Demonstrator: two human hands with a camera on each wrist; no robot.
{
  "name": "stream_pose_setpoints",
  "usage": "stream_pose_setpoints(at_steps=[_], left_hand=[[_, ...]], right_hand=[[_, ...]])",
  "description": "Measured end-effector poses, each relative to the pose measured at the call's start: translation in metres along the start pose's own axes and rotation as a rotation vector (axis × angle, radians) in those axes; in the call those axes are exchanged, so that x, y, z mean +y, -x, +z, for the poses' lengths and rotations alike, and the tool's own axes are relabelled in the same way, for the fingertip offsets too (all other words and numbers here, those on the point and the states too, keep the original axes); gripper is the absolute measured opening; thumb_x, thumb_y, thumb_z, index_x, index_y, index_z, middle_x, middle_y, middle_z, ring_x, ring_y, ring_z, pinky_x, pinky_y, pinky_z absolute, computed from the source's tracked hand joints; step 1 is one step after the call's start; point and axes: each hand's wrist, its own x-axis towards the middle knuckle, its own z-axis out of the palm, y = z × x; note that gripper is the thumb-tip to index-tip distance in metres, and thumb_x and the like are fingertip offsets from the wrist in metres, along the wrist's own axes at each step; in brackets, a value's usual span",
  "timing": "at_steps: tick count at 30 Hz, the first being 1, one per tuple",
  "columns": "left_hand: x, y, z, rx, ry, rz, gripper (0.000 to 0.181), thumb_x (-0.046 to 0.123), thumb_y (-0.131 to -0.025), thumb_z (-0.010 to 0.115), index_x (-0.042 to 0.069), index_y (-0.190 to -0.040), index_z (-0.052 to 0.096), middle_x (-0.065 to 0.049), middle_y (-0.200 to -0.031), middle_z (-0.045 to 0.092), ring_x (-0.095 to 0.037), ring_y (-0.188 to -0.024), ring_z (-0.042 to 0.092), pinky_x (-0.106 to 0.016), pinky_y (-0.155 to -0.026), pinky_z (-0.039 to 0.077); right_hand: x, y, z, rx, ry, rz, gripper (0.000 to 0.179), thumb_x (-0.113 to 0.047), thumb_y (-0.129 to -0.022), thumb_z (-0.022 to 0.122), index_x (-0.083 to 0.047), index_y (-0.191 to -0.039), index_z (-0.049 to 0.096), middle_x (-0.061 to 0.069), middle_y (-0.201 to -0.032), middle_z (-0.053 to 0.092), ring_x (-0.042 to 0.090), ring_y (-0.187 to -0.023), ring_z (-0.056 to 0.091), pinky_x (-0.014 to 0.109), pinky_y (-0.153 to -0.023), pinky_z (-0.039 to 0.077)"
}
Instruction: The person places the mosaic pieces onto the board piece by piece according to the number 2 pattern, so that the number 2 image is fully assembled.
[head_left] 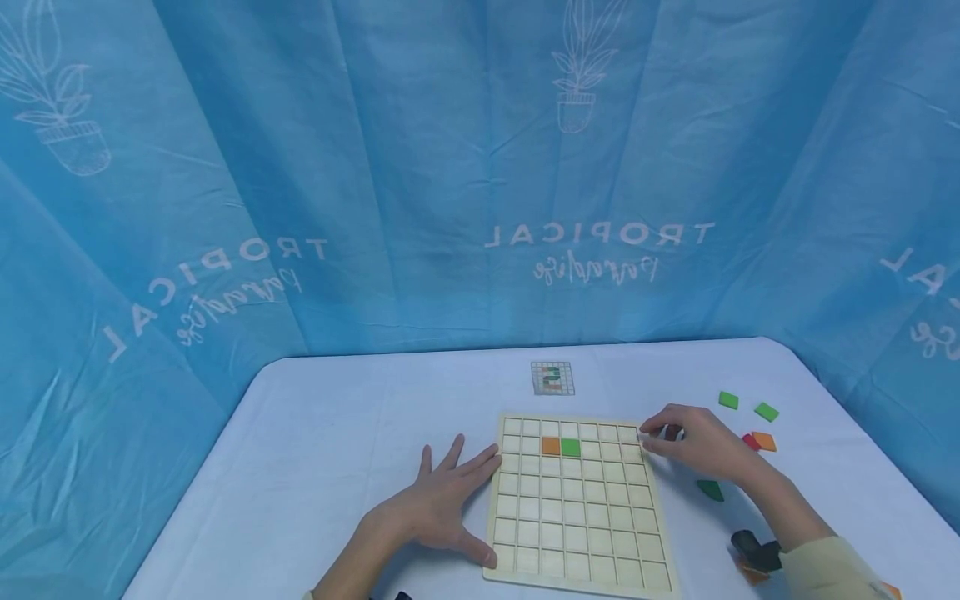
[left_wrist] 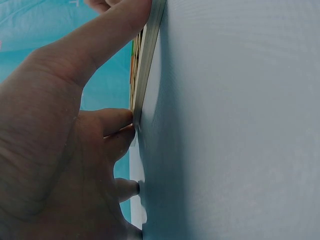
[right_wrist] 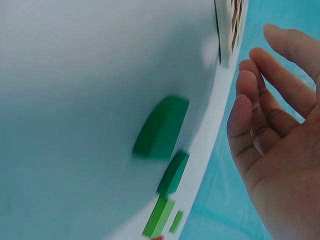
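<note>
- Here's the grid board (head_left: pixel 551 512), flat on the white-covered counter (head_left: pixel 360 433), with an orange tile (head_left: pixel 551 447) and a green tile (head_left: pixel 571 448) side by side in its second row!
- Left hand (head_left: pixel 446 504) spread wide, thumb and fingertips at the board's left edge: a fine brace, I'd say, provided the push is gentle.
- Right hand (head_left: pixel 696 439) loosely bent by the opposite edge, thumb and forefinger apart, no tile visible in it.
- Match pressure on both sides, I'd judge, or the board may slide askew.
- Picture card (head_left: pixel 552 377) beyond the board: worth checking for colour and cell!
</note>
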Motion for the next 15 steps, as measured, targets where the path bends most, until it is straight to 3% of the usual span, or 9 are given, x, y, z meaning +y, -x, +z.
stream_pose_setpoints(at_steps=[6, 15], left_hand=[[0.0, -0.001, 0.0, -0.002, -0.003, -0.002, 0.125, 0.085, -0.051, 0.067, 0.03, -0.154, 0.022, 0.018, -0.158, 0.009, -0.031, -0.145, -0.008, -0.069, -0.103, -0.009], [0.0, -0.001, 0.0, -0.004, 0.004, -0.005, 0.125, 0.085, -0.051, 0.067, 0.03, -0.154, 0.023, 0.017, -0.158, 0.01, -0.032, -0.145, -0.007, -0.069, -0.103, -0.01]], right_hand=[[0.009, 0.01, -0.006, 0.007, 0.007, 0.001, 0.024, -0.025, -0.083, 0.076, -0.013, -0.104, 0.073, -0.008, -0.086, 0.061, 0.015, -0.075, 0.053, 0.026, -0.055, 0.046], [0.026, 0.021, -0.011, 0.03, 0.023, 0.083, 0.025, -0.031, -0.085, 0.074, -0.014, -0.103, 0.073, -0.006, -0.088, 0.063, 0.015, -0.076, 0.055, 0.029, -0.057, 0.047]])
